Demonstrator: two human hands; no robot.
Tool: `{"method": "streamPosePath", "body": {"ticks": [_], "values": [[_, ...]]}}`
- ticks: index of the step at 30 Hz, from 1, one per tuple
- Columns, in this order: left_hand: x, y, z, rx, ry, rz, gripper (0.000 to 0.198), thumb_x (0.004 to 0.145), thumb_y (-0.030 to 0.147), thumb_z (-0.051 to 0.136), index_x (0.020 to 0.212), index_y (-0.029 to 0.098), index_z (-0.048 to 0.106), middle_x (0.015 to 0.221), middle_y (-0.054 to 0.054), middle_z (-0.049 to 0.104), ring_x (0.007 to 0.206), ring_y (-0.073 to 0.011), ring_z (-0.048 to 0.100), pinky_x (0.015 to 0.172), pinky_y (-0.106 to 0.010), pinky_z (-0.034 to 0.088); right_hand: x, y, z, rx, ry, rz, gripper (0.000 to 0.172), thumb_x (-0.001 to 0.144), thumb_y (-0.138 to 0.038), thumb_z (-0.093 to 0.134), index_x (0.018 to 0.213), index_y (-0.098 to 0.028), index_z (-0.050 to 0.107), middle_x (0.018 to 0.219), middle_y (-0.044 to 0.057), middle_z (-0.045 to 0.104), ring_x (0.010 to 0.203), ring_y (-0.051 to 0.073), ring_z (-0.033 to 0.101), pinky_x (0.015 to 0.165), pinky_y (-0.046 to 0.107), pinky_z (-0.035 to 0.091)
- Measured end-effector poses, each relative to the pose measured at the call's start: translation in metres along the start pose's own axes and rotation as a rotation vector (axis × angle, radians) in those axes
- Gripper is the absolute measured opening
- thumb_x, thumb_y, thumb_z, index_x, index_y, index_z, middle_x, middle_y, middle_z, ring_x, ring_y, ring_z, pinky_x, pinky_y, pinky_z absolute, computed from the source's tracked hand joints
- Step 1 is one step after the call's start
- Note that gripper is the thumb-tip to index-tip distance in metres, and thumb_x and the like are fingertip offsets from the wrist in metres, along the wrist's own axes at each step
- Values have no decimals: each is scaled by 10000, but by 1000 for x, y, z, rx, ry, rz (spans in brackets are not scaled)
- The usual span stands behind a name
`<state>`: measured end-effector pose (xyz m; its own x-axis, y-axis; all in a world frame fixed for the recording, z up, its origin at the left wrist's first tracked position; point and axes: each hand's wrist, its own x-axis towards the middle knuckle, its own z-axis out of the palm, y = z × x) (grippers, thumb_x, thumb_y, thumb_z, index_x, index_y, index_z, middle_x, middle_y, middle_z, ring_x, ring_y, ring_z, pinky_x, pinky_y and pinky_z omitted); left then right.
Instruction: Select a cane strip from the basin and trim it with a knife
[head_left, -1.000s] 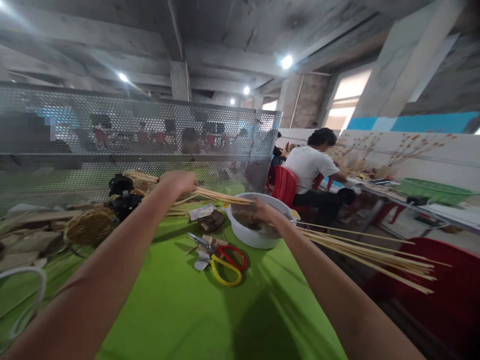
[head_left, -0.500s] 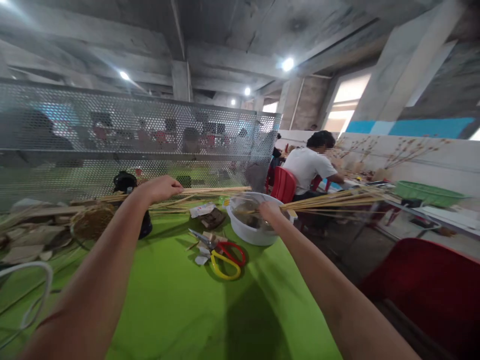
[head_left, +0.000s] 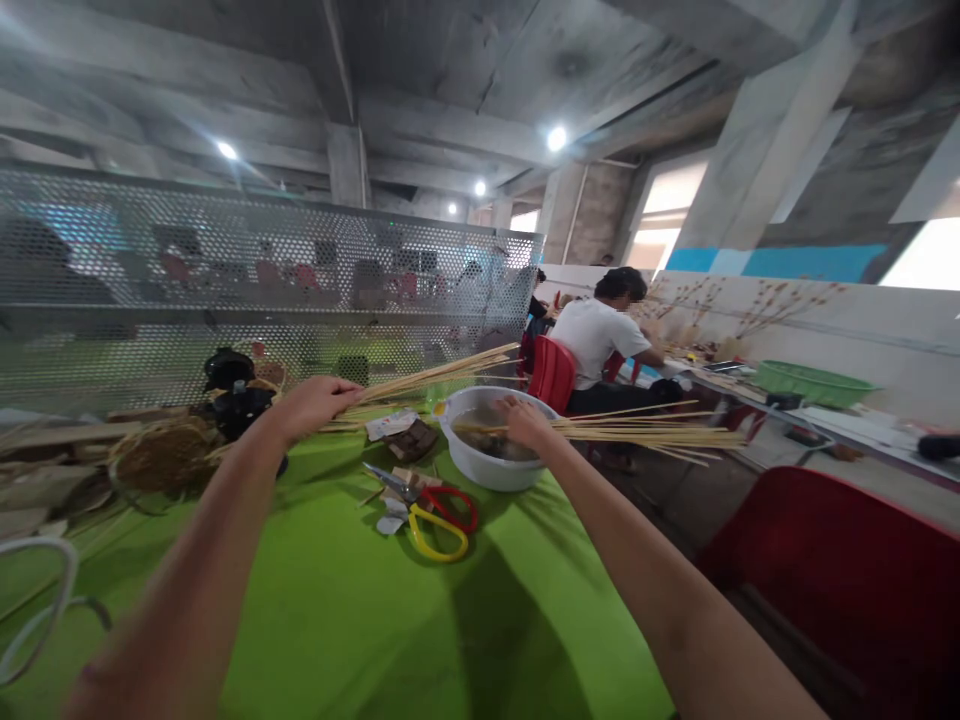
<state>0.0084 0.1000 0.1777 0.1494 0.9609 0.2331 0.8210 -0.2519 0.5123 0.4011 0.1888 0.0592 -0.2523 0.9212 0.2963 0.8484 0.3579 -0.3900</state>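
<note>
My left hand (head_left: 319,408) is closed on a bundle of thin pale bamboo-like strips (head_left: 442,368), which slants up to the right in front of the mesh screen. Inside the white plastic basin (head_left: 491,472), my right hand (head_left: 529,425) grips a second bundle of strips (head_left: 652,432). Those strips cross the rim and stick out well past the table's right edge. The basin holds murky water, and the right fingertips are partly blurred. Scissors (head_left: 420,505) with one red and one yellow handle lie on the green table (head_left: 360,620), over paper scraps.
A brown packet (head_left: 412,440) lies left of the basin. Black pots (head_left: 238,400), a woven basket (head_left: 161,460) and cardboard pieces crowd the left side. A perforated metal screen (head_left: 262,280) stands behind. At right are a red chair (head_left: 840,560) and a seated person (head_left: 592,335).
The left hand's strips have risen and now tilt upward to the right. The right hand's bundle has dropped lower at its far end. My view has shifted slightly right.
</note>
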Motion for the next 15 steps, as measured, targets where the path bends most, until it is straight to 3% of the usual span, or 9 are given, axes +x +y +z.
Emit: {"method": "streamPosePath", "body": {"ticks": [3, 6, 8, 10, 12, 15], "values": [[0, 2, 22, -114, 35, -9, 565, 798, 589, 553, 1135, 191, 770, 878, -40, 769, 757, -204, 650, 703, -272, 484, -2, -14, -9, 207, 9, -39, 726, 796, -364, 813, 1441, -201, 522, 1444, 165, 526, 1287, 322, 520, 1084, 442, 435], [0, 13, 51, -265, 38, 37, 623, 812, 606, 557, 1204, 155, 735, 878, -46, 762, 726, -187, 622, 672, -269, 471, -3, -31, -21, 494, -17, -66, 657, 925, -590, 579, 1454, -209, 497, 1293, 117, 648, 1019, 232, 669, 871, 358, 566], [1, 23, 72, -345, 2, 105, 626, 815, 609, 563, 1205, 148, 731, 979, -55, 769, 796, -197, 640, 718, -277, 483, -3, -39, -31, 682, 3, -68, 674, 962, -698, 388, 1403, -210, 536, 1162, 87, 699, 826, 176, 681, 739, 308, 583], [3, 33, 91, -369, -37, 164, 597, 832, 592, 560, 1204, 157, 732, 1060, -58, 769, 887, -220, 662, 786, -295, 495, -4, -44, -42, 911, 23, -17, 683, 929, -744, 411, 1306, -210, 608, 954, 49, 717, 647, 137, 628, 610, 259, 555], [5, 40, 106, -327, -52, 198, 528, 867, 543, 543, 1197, 181, 739, 1102, -59, 769, 954, -244, 676, 845, -320, 495, -6, -46, -52, 1133, 8, 78, 563, 862, -679, 612, 1152, -203, 688, 767, 9, 681, 531, 112, 558, 504, 219, 500], [5, 45, 117, -207, -18, 226, 455, 929, 463, 501, 1243, 216, 720, 1154, -78, 762, 1017, -267, 685, 904, -356, 493, -13, -41, -69, 1288, 14, 166, 298, 786, -468, 780, 872, -190, 714, 711, 6, 677, 515, 110, 565, 485, 210, 502]]}}
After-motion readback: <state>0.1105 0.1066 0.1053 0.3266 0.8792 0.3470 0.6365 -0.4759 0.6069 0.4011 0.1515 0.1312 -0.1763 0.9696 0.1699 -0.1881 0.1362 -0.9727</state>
